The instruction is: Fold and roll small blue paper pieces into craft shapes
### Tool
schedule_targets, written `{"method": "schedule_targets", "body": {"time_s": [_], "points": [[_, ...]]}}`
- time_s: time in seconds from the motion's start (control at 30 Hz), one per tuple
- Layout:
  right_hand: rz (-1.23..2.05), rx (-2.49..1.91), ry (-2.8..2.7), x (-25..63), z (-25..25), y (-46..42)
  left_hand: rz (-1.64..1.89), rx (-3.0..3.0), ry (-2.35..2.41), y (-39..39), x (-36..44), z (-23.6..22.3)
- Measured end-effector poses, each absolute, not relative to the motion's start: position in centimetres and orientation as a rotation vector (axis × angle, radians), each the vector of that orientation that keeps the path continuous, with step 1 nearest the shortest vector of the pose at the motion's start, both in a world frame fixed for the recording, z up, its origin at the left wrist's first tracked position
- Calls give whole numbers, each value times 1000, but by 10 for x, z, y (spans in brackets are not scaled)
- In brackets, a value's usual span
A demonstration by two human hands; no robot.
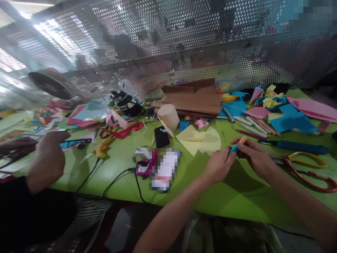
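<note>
My left hand (219,164) and my right hand (254,154) meet above the green table (205,200), right of centre. Between their fingertips is a small blue-and-orange piece (236,147) that looks like folded or rolled paper. Both hands pinch it, the left at its blue part and the right near the orange end. Just beyond the hands lie yellow paper pieces (201,138). Close to my right hand are a purple pencil (250,135), a blue-handled tool (300,146) and scissors (308,175) with red and yellow handles.
A person's hand (48,154) reaches in from the left. Nearby are a yellow glue gun (102,149) with its cord, a purple power strip (143,168) and a phone (165,170). Brown cardboard (192,100), a roll of tape (168,117) and coloured paper (289,119) lie farther back.
</note>
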State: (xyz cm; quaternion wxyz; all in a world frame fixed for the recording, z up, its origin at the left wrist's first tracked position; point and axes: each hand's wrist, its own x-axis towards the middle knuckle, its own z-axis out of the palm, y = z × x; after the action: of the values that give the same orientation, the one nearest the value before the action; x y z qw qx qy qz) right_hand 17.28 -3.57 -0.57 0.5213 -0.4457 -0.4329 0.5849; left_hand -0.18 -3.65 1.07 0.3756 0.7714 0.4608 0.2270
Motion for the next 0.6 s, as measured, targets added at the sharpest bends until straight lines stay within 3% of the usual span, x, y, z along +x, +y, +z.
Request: {"method": "schedule_targets", "body": {"time_s": [0.6], "points": [[1507,-1036,-1006,175,0,-37,657,1800,1057,-36,-5,7]]}}
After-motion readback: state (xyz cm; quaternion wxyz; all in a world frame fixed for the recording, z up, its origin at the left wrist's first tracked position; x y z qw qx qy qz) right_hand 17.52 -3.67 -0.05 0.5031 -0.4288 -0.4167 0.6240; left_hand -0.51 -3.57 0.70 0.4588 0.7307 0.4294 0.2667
